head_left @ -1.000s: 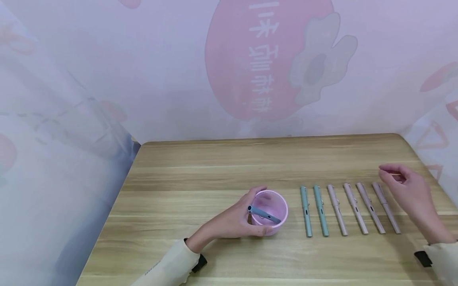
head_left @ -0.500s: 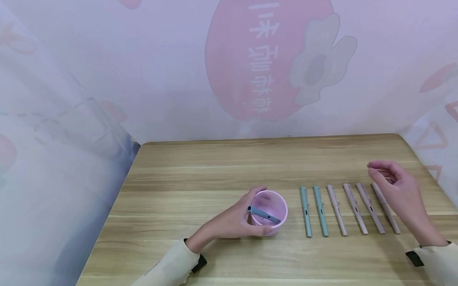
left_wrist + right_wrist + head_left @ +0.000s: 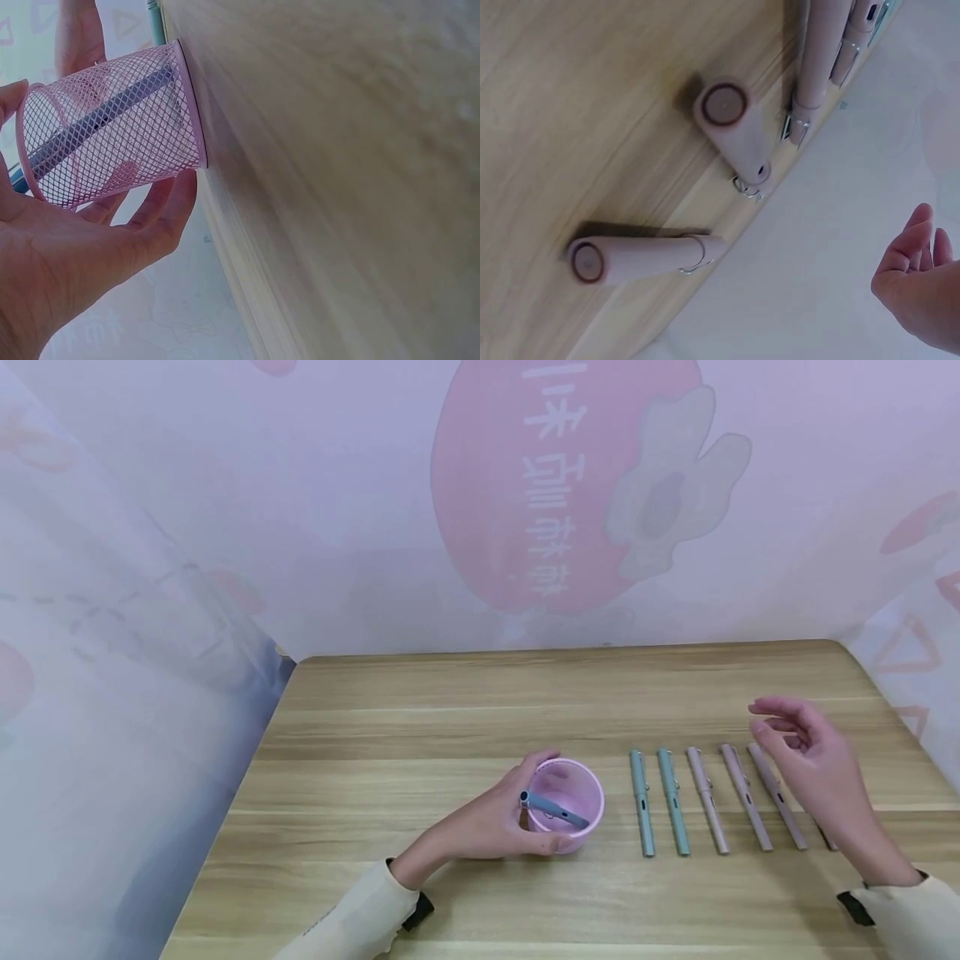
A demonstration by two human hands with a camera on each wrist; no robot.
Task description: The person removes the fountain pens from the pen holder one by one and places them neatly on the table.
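The right hand [image 3: 813,760], grip open and empty, hovers over the outermost pink pens [image 3: 776,795], which run 11-to-5 on the surface [image 3: 450,710], while the left hand [image 3: 487,822] clasps the mesh cup [image 3: 573,793] at 9 o'clock.

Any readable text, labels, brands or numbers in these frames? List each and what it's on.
White characters on the pink round print of the backdrop cloth: they stand mirrored or upside down, a few in a column, too faint to quote reliably.
Small dark print on the cream left sleeve: too small to read.
Pink wire-mesh cup, green pens, pink pens and wooden table: no visible text.
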